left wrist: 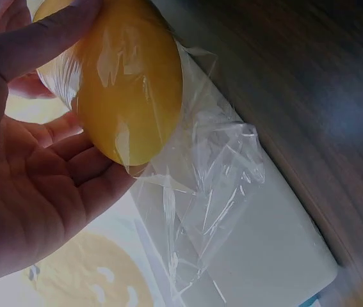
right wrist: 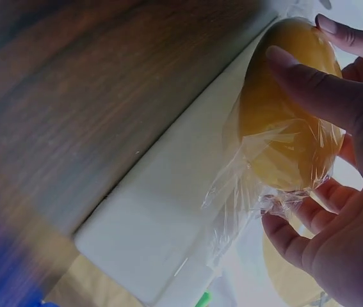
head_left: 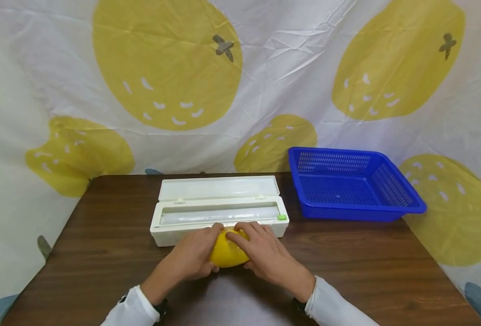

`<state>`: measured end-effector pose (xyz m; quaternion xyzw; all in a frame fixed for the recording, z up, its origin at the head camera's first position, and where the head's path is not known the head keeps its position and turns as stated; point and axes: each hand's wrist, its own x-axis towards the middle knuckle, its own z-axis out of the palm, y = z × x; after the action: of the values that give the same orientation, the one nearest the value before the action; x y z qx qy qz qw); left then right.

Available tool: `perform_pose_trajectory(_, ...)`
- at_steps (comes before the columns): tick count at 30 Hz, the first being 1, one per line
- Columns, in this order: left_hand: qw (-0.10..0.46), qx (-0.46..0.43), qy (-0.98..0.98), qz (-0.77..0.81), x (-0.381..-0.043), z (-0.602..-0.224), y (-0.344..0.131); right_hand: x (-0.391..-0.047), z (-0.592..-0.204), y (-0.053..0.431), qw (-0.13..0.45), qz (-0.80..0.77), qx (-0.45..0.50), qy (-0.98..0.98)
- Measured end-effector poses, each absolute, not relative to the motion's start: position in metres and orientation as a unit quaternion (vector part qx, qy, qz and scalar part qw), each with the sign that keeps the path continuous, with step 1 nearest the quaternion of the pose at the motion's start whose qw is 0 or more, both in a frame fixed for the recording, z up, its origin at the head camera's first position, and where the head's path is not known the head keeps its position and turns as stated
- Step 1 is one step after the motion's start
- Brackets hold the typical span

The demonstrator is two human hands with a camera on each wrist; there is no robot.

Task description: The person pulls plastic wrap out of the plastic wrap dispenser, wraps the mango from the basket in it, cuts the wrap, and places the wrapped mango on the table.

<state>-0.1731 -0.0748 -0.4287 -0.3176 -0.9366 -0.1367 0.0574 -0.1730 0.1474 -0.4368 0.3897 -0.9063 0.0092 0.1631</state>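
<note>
At a dark wood table (head_left: pixel 102 235), the left hand (head_left: pixel 192 254) and right hand (head_left: pixel 266 256) grip one yellow fruit (head_left: pixel 227 253) between curled fingers and thumbs, just in front of an open white dispenser (head_left: pixel 164 236); the clear film (left wrist: pixel 223 166) (crumpled, loose past the fruit) would likely cling best drawn taut and tucked under. Counted: two hands, one fruit, one dispenser, one film roll (head_left: pixel 220 216), one blue basket (head_left: pixel 346 212).
</note>
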Motion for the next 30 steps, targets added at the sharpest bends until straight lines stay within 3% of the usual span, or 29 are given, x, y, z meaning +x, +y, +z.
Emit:
perform_pose_trajectory(8,0.053,-0.314,-0.938,-0.14,-0.173,-0.43,-0.073,-0.174,-0.439,0.15,0.169,0.015,0.388,-0.906)
perform_pose_trajectory(30,0.105,-0.286,-0.949,-0.076,-0.161,-0.428,-0.063,-0.175,-0.437,0.152,0.163,0.029,0.395,-0.904)
